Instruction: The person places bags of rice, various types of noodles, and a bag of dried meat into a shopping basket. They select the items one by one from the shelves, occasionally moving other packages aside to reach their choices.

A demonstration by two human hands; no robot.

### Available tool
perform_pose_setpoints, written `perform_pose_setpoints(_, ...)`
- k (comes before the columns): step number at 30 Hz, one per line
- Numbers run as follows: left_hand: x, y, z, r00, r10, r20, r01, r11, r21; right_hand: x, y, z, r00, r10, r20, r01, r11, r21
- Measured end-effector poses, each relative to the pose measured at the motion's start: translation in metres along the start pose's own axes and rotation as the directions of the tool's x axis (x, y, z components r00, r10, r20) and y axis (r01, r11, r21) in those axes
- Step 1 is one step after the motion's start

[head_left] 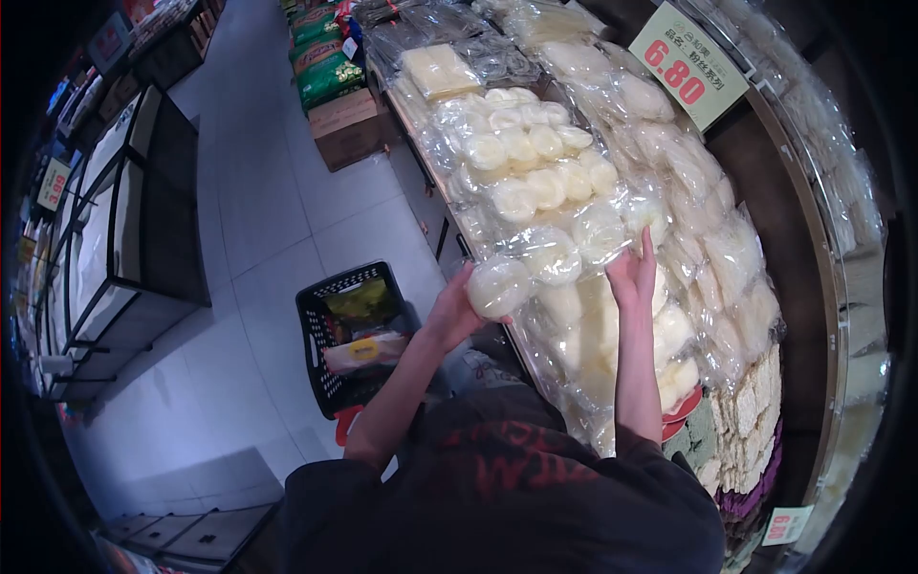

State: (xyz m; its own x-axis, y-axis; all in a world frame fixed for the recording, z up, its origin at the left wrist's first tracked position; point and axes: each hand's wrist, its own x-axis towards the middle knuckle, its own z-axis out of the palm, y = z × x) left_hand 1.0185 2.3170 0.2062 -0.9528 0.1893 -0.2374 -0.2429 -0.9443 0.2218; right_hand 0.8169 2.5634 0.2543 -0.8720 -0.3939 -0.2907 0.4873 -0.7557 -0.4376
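A clear plastic pack of round white vermicelli nests stretches in a row between my two hands, above the stacked packs on the display. My left hand is wrapped round the pack's near left end. At the right end, my right hand holds the pack with thumb and fingers apart; part of the grip is hidden by the shiny plastic. More packs of the same pale vermicelli nests lie in rows just beyond my hands, and further ones lie under my right forearm.
On the floor at left stands a black shopping basket holding several packages. A cardboard box and green sacks line the aisle beyond. Other noodle packs fill the right side below a price sign. Black-framed shelving flanks the aisle.
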Motion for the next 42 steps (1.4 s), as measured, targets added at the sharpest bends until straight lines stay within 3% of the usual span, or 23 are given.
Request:
perform_pose_setpoints(2,0.016,0.02,-0.016,0.975,0.22,-0.037,-0.181,0.876,0.447,0.03,0.012,0.026,1.0,-0.006,-0.019,0.005,0.999,-0.043)
perform_pose_setpoints(7,0.063,0.087,-0.04,0.927,0.341,-0.154,-0.22,0.83,0.513,0.126,0.04,0.077,0.993,0.113,0.027,-0.11,0.989,-0.095)
perform_pose_setpoints(9,0.084,0.123,-0.037,0.894,0.411,-0.179,-0.231,0.763,0.603,0.181,0.049,0.087,0.976,0.192,-0.107,-0.204,0.971,-0.123)
perform_pose_setpoints(11,0.108,0.16,-0.025,0.858,0.47,-0.206,-0.234,0.716,0.657,0.242,0.059,0.089,0.974,0.218,-0.055,-0.223,0.97,-0.096)
perform_pose_setpoints(15,0.161,0.241,-0.02,0.806,0.537,-0.25,-0.176,0.62,0.765,0.36,0.09,0.094,0.947,0.248,-0.206,-0.277,0.953,-0.125)
perform_pose_setpoints(17,0.194,0.278,-0.026,0.788,0.565,-0.246,-0.146,0.559,0.816,0.423,0.1,0.075,0.957,0.238,-0.164,-0.266,0.946,-0.186)
perform_pose_setpoints(21,0.277,0.334,-0.033,0.763,0.593,-0.255,-0.124,0.523,0.843,0.51,0.095,0.074,0.953,0.178,-0.244,-0.23,0.952,-0.203)
perform_pose_setpoints(23,0.319,0.356,-0.043,0.746,0.611,-0.264,-0.124,0.518,0.847,0.542,0.083,0.069,0.962,0.069,-0.266,-0.146,0.949,-0.28)
perform_pose_setpoints(27,0.375,0.361,-0.056,0.758,0.575,-0.307,-0.108,0.576,0.81,0.585,0.056,0.047,0.959,0.048,-0.279,-0.151,0.92,-0.362)
perform_pose_setpoints(28,0.38,0.355,-0.055,0.703,0.617,-0.353,0.084,0.421,0.903,0.575,0.05,0.055,0.926,-0.025,-0.376,-0.209,0.797,-0.567)
perform_pose_setpoints(29,0.382,0.353,-0.056,0.642,0.666,-0.379,0.287,0.25,0.925,0.569,0.044,0.048,0.925,-0.014,-0.379,-0.219,0.796,-0.564)
perform_pose_setpoints(30,0.377,0.355,-0.088,0.621,0.777,-0.101,0.422,-0.223,0.879,0.56,0.034,0.04,0.939,-0.036,-0.341,-0.205,0.739,-0.642)
perform_pose_setpoints(31,0.363,0.352,-0.085,0.617,0.78,-0.105,0.431,-0.223,0.874,0.549,0.028,0.036,0.954,-0.054,-0.296,-0.183,0.676,-0.714)
perform_pose_setpoints(33,0.307,0.328,-0.072,0.597,0.796,0.096,0.108,-0.199,0.974,0.499,0.033,0.036,0.958,-0.232,-0.172,-0.017,0.549,-0.836)
perform_pose_setpoints(35,0.243,0.303,-0.094,0.584,0.811,0.001,0.097,-0.071,0.993,0.448,0.036,0.038,0.976,-0.209,-0.065,0.075,0.6,-0.796)
perform_pose_setpoints(38,0.125,0.236,-0.133,0.567,0.769,-0.295,0.278,0.159,0.947,0.383,0.042,0.032,0.995,-0.085,0.059,0.095,0.528,-0.844)
perform_pose_setpoints(39,0.079,0.205,-0.158,0.574,0.744,-0.343,0.301,0.198,0.933,0.368,0.044,0.026,0.993,-0.035,0.117,0.119,0.482,-0.868)
perform_pose_setpoints(42,-0.053,0.097,-0.183,0.483,0.707,-0.517,0.47,0.289,0.834,0.32,0.053,0.027,0.964,0.025,0.265,0.237,0.376,-0.896)
